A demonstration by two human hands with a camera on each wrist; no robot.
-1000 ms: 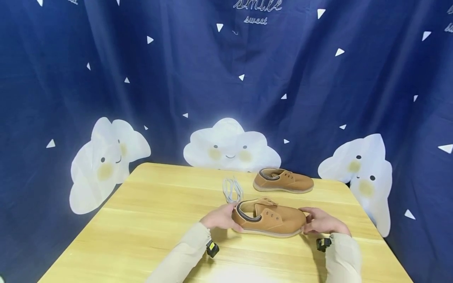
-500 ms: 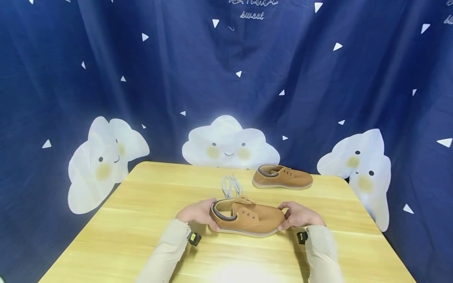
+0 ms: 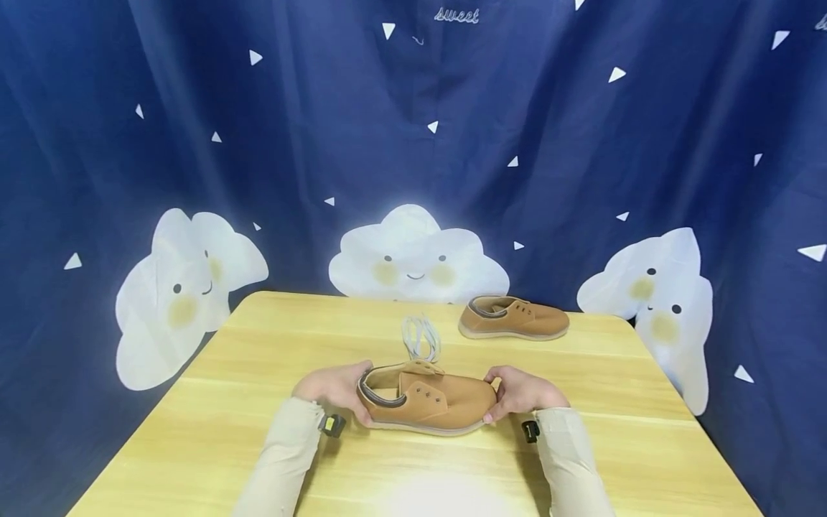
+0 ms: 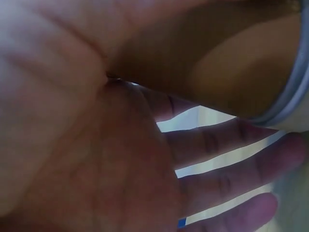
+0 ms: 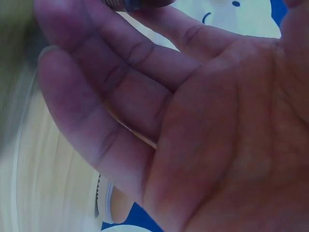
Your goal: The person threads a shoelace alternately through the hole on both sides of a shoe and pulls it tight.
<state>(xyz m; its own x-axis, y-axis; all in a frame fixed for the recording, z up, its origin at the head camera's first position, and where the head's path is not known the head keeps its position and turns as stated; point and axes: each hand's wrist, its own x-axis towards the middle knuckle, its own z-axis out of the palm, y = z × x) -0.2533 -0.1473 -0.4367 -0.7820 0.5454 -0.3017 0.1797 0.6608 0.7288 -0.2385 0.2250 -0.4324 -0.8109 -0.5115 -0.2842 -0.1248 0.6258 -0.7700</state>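
Observation:
A tan lace-up shoe [image 3: 461,395] without laces lies sideways near the middle of the table, toe to the right, its eyelet flaps spread. My left hand [image 3: 332,388] grips it round the heel, thumb on the near side. At the toe, my right hand [image 3: 522,391] holds the tip between thumb and fingers. In the left wrist view the heel of the shoe [image 4: 236,63] sits against the palm, with the fingers reaching along its far side. The right wrist view shows the palm and curved fingers [image 5: 140,101]; only a sliver of the toe shows at the top.
The matching tan shoe [image 3: 517,321] stands at the back right of the wooden table [image 3: 213,431]. Bundled pale shoelaces [image 3: 421,336] lie just behind the held shoe. A dark blue curtain [image 3: 413,158] with printed clouds hangs behind the table.
Both hands have moved left together, taking the shoe with them from right of the laces to in front of them. The other shoe and the laces stay on their spots.

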